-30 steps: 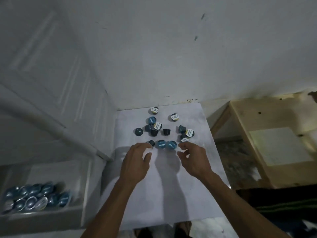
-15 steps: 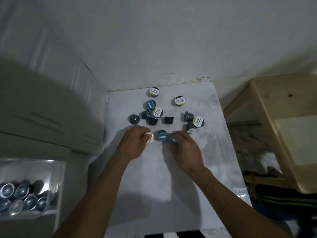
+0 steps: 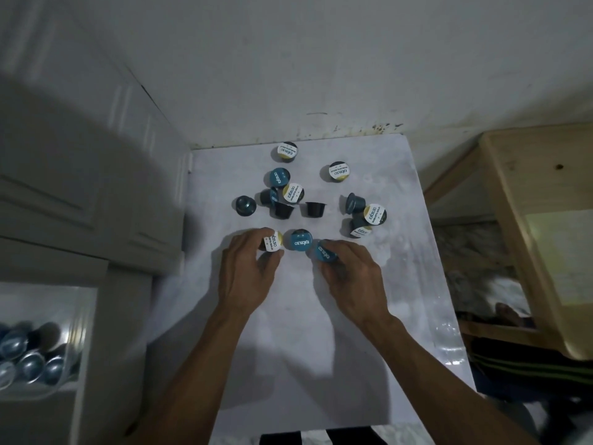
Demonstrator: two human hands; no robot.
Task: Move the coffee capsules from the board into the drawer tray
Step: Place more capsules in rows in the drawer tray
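Head view, left hand: the left hand reaches forward over the board, palm down, forearm coming in from the lower left; its fingers and thumb curl round a white-and-yellow-lidded capsule at the near edge of the scatter.
Head view, right hand: the right hand lies alongside, forearm coming in from the lower right, its fingers curled round a teal-lidded capsule tipped on its side, the lid facing up and left.
Between the hands: a second teal-lidded capsule sits between the two held ones, just beside both; whether it touches either I cannot tell.
Loose capsules: the rest of the capsules lie scattered on the far half of the board, beyond the fingers, some lid-up, some on their sides or upside down and showing dark cup bodies; a tight group of three lies to the right.
Lids: round, either teal or white with a yellow edge, with printed lettering.
Board: pale, marbled, pushed against the wall at its far edge.
Drawer tray: the clear drawer tray is at lower left, well apart from the board's scatter, and holds a heap of shiny blue capsules.
Right edge: a bare wooden frame stands beside the board.
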